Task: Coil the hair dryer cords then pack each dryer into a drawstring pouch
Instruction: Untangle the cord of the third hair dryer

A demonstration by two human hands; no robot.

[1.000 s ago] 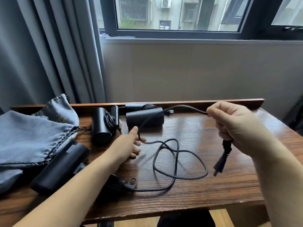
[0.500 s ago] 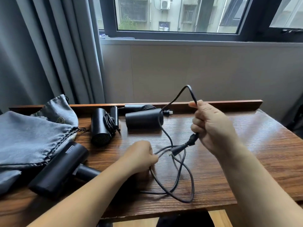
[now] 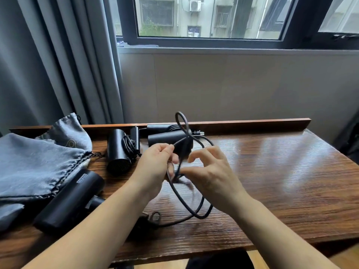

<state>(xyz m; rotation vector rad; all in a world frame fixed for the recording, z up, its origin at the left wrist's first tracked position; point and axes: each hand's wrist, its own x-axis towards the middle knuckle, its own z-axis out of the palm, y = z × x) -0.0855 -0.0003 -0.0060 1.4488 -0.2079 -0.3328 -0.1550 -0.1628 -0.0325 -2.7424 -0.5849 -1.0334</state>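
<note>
Above the wooden table (image 3: 272,181), the left hand (image 3: 153,167) pinches the looped black cord (image 3: 181,197); the right hand (image 3: 211,171), fingers curled, seems to grip it too, though blurred.

Both my forearms reach in from below and meet at the middle. My left hand (image 3: 155,164) is raised, thumb and forefinger pinching the cord (image 3: 196,208). My right hand (image 3: 209,171) sits just beside it, its fingers (image 3: 206,152) curled loosely, the thumb low against the same cord.
</note>
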